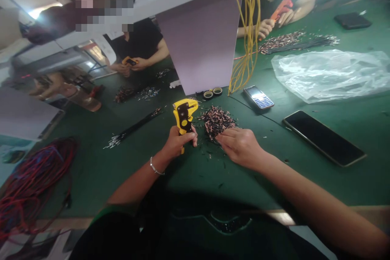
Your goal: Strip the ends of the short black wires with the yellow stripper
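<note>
My left hand is wrapped round the handles of a yellow and black wire stripper, whose head points up and to the right. Just right of the tool lies a heap of short black wire pieces with copper-coloured ends. At the heap's near edge is my right hand, its fingers pressed together and pointing left; whatever is between the fingertips is too small to make out. A bundle of black wires with silvery ends lies on the green table, left of my left hand.
To the right are a keypad phone, a large black phone and a plastic bag. Tape rolls lie by a partition with yellow wires. Red and blue cable coils are at left. Two people across hold tools.
</note>
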Demonstrator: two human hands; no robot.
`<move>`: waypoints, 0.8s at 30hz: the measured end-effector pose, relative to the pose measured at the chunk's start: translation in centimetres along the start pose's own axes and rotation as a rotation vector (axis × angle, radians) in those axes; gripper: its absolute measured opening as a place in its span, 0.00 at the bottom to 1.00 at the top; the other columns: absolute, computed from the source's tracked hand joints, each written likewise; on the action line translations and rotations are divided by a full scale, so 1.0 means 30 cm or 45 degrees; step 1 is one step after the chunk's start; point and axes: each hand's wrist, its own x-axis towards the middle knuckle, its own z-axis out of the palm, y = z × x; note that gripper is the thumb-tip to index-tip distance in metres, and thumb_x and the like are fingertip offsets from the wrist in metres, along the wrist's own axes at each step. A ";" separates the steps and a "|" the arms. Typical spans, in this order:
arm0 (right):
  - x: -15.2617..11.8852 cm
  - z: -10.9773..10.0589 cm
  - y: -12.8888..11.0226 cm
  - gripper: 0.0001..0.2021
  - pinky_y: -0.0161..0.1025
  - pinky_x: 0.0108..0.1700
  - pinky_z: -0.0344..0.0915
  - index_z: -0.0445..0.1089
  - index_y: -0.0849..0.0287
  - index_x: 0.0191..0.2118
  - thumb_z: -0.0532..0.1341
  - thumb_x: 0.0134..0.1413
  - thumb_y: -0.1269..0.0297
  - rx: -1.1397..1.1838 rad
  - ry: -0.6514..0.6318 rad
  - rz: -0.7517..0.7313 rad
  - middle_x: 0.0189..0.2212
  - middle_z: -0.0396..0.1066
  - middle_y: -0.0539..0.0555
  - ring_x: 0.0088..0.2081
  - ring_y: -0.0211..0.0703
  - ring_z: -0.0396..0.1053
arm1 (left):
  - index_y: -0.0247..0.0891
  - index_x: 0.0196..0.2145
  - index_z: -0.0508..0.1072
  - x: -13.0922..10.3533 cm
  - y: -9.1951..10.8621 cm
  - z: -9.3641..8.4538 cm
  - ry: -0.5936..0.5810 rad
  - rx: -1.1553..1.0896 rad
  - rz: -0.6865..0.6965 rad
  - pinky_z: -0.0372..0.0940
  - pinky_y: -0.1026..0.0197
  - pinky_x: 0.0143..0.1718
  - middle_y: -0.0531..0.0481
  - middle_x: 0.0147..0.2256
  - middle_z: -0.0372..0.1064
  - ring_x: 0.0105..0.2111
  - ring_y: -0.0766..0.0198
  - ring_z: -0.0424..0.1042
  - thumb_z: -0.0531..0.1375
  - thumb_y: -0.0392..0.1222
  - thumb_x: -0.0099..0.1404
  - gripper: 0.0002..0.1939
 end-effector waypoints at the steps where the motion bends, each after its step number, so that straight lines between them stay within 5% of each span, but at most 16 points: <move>1: 0.001 -0.001 -0.001 0.14 0.37 0.33 0.66 0.78 0.61 0.34 0.54 0.60 0.72 -0.008 -0.005 -0.046 0.27 0.76 0.55 0.29 0.42 0.72 | 0.33 0.30 0.71 0.000 -0.002 0.002 0.014 -0.005 -0.001 0.66 0.60 0.25 0.54 0.20 0.68 0.20 0.66 0.69 0.67 0.42 0.54 0.11; 4: 0.000 -0.004 -0.001 0.15 0.38 0.31 0.64 0.76 0.61 0.33 0.52 0.60 0.74 -0.048 -0.024 -0.136 0.25 0.75 0.54 0.27 0.41 0.71 | 0.33 0.29 0.71 0.003 -0.006 0.004 0.037 -0.018 -0.024 0.66 0.61 0.25 0.54 0.19 0.68 0.19 0.66 0.69 0.66 0.40 0.53 0.09; 10: -0.004 -0.017 0.023 0.14 0.38 0.30 0.63 0.75 0.58 0.29 0.53 0.58 0.74 -0.037 0.022 -0.031 0.24 0.75 0.54 0.26 0.42 0.71 | 0.33 0.27 0.70 0.015 0.013 -0.021 0.107 -0.079 -0.036 0.64 0.61 0.23 0.54 0.18 0.67 0.17 0.66 0.67 0.65 0.37 0.52 0.07; 24: 0.030 -0.066 -0.024 0.11 0.36 0.33 0.68 0.73 0.59 0.29 0.56 0.58 0.71 0.343 0.235 0.283 0.26 0.77 0.54 0.27 0.40 0.75 | 0.32 0.40 0.75 -0.001 0.005 -0.013 -0.315 -0.292 -0.091 0.69 0.50 0.42 0.45 0.33 0.75 0.34 0.55 0.76 0.68 0.35 0.51 0.17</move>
